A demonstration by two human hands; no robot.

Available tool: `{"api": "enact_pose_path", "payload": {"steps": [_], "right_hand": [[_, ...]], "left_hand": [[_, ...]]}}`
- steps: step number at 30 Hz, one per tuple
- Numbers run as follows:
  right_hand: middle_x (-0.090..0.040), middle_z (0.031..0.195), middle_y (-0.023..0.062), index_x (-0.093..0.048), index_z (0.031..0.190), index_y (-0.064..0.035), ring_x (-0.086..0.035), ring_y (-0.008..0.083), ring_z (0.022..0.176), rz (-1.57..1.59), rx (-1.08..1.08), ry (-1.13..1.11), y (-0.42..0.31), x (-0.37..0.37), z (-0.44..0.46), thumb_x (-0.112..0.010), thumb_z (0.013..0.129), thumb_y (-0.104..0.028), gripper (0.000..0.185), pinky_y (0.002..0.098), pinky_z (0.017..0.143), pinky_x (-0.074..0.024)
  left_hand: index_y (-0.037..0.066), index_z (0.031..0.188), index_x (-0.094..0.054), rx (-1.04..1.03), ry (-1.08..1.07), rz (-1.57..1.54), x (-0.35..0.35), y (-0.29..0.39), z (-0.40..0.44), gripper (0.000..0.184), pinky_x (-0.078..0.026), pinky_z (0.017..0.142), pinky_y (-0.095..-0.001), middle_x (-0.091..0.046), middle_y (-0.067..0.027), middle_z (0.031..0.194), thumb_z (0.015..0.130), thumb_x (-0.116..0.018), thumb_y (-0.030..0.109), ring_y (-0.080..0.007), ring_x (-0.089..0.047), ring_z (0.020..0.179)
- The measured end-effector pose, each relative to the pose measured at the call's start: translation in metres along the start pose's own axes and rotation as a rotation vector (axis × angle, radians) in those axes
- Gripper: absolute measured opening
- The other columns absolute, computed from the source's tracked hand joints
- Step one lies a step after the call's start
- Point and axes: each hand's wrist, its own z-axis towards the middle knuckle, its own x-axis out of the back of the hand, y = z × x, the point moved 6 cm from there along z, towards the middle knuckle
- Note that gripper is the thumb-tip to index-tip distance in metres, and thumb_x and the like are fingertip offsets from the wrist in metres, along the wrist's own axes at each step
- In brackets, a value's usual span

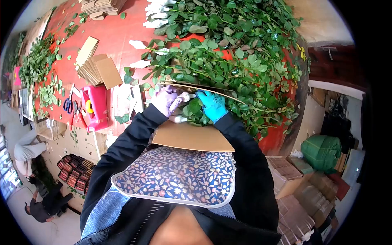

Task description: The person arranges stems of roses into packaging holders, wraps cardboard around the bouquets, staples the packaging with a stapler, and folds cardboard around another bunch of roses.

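My left hand (164, 102), in a purple glove, closes around a rose bud in a white net sleeve (185, 96). My right hand (212, 105) wears a teal glove; its fingers are curled among leaves at the back cardboard panel (204, 87), and what they grip is hidden. A front cardboard panel (194, 136) stands between my hands and the flowered apron (175, 175). Between the panels lie green rose leaves (195, 109) and another netted bud (178, 119). More leafy rose stems (220, 67) with white-netted heads lie just beyond.
The red table (118, 38) bears cardboard pieces (100, 70), a pink holder (94, 108), blue-handled scissors (68, 104) and red-handled cutters (77, 116) at left. Leafy stems (38, 63) lie far left. Boxes (294, 212) and a green bundle (321, 153) stand right. Other people (43, 206) are at lower left.
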Motion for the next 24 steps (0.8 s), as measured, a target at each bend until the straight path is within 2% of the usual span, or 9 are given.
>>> {"api": "enact_pose_path", "payload": {"steps": [2,5,11,12,14,15,19,22,24], "right_hand": [[-0.057,0.124,0.0089,-0.058,0.121,-0.0139,-0.059,0.034,0.105,-0.09,0.134,0.244,-0.005,0.008,-0.001,-0.063,0.072,-0.005,0.05,0.0473,0.081,-0.0505],[-0.055,0.127,0.0101,-0.059,0.122,-0.0139,-0.057,0.0343,0.111,-0.075,0.024,0.09,-0.003,0.005,0.0,-0.06,0.074,-0.004,0.049,0.047,0.089,-0.0476],[-0.054,0.132,0.0107,-0.056,0.131,-0.0166,-0.055,0.0356,0.116,-0.049,0.005,0.146,0.001,-0.004,-0.005,-0.058,0.074,-0.002,0.058,0.0456,0.094,-0.0464],[-0.054,0.132,0.0107,-0.055,0.133,-0.0172,-0.054,0.036,0.116,-0.046,0.01,0.188,0.002,-0.003,-0.006,-0.057,0.074,-0.001,0.061,0.0457,0.094,-0.0462],[-0.054,0.132,0.0111,-0.054,0.135,-0.0176,-0.054,0.0362,0.117,-0.063,0.025,0.229,0.005,-0.006,-0.007,-0.055,0.074,0.001,0.064,0.0463,0.094,-0.046],[-0.055,0.131,0.0113,-0.054,0.135,-0.0175,-0.054,0.0362,0.116,-0.065,0.027,0.233,0.005,-0.006,-0.006,-0.055,0.074,0.002,0.064,0.0463,0.094,-0.0461],[-0.056,0.129,0.0116,-0.055,0.134,-0.0173,-0.056,0.0362,0.114,-0.03,0.016,0.228,0.003,-0.003,-0.006,-0.056,0.073,0.003,0.065,0.0458,0.092,-0.0466],[-0.059,0.121,0.0125,-0.057,0.128,-0.0153,-0.057,0.0363,0.107,0.058,-0.008,0.211,0.007,-0.011,-0.009,-0.056,0.074,0.002,0.058,0.0454,0.088,-0.0475],[-0.064,0.105,0.0145,-0.062,0.117,-0.011,-0.06,0.0364,0.095,0.205,-0.016,0.164,0.016,-0.024,-0.011,-0.057,0.076,0.0,0.043,0.0452,0.081,-0.0488]], "left_hand": [[0.005,0.091,-0.066,0.029,0.007,-0.154,-0.009,-0.011,-0.009,0.018,-0.046,0.075,-0.0417,-0.06,-0.0125,0.088,0.091,-0.057,0.02,-0.0312,-0.056,0.085],[0.002,0.086,-0.065,0.162,0.037,-0.424,-0.012,-0.027,-0.023,0.016,-0.045,0.08,-0.0407,-0.061,-0.0124,0.094,0.088,-0.057,0.015,-0.031,-0.055,0.089],[-0.002,0.111,-0.062,0.51,0.39,-0.987,0.031,-0.056,-0.057,0.03,-0.049,0.088,-0.0335,-0.066,-0.0128,0.108,0.097,-0.051,0.022,-0.0193,-0.063,0.096],[0.002,0.098,-0.063,0.363,0.268,-0.877,0.035,-0.067,-0.055,0.017,-0.05,0.082,-0.0314,-0.065,-0.0081,0.096,0.095,-0.054,0.016,-0.0157,-0.061,0.087],[0.006,0.082,-0.055,0.753,0.181,-0.854,0.011,-0.088,-0.071,0.012,-0.048,0.073,-0.0292,-0.059,-0.0031,0.082,0.092,-0.058,0.011,-0.0121,-0.056,0.079],[0.01,0.075,-0.045,0.589,0.282,-0.818,0.007,-0.08,-0.056,0.023,-0.046,0.065,-0.028,-0.049,0.0029,0.07,0.09,-0.063,0.009,-0.0083,-0.049,0.069],[0.0,0.109,-0.059,0.679,-0.145,-0.142,-0.018,-0.074,-0.039,0.05,-0.053,0.072,-0.0399,-0.068,-0.021,0.087,0.086,-0.068,0.044,-0.0347,-0.068,0.082],[0.0,0.111,-0.062,0.725,-0.014,-0.506,-0.032,-0.065,-0.033,0.045,-0.053,0.074,-0.0392,-0.069,-0.0206,0.087,0.088,-0.067,0.039,-0.0328,-0.069,0.082],[0.001,0.106,-0.065,0.478,0.046,-0.317,-0.064,-0.119,-0.058,0.03,-0.053,0.072,-0.0362,-0.07,-0.0178,0.088,0.09,-0.067,0.026,-0.0272,-0.069,0.079]]}}
